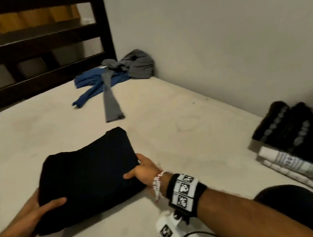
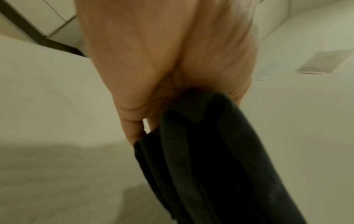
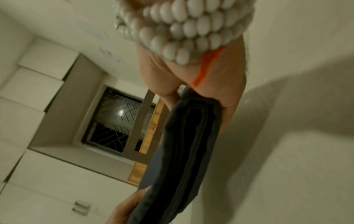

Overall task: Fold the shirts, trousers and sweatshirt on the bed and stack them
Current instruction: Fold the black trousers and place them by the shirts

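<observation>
A bare mattress fills a dim room beside a dark headboard. The folded stack at right is cut off and blurred. Both hands grip a folded black garment, type unclear: left hand and right hand at opposite edges, thumbs on top, fingers hidden beneath. Blue and grey clothes lie crumpled near the corner.

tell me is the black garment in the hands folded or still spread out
Folded: the black garment is a compact layered rectangle, gripped at its ends by the left hand and right hand.
</observation>
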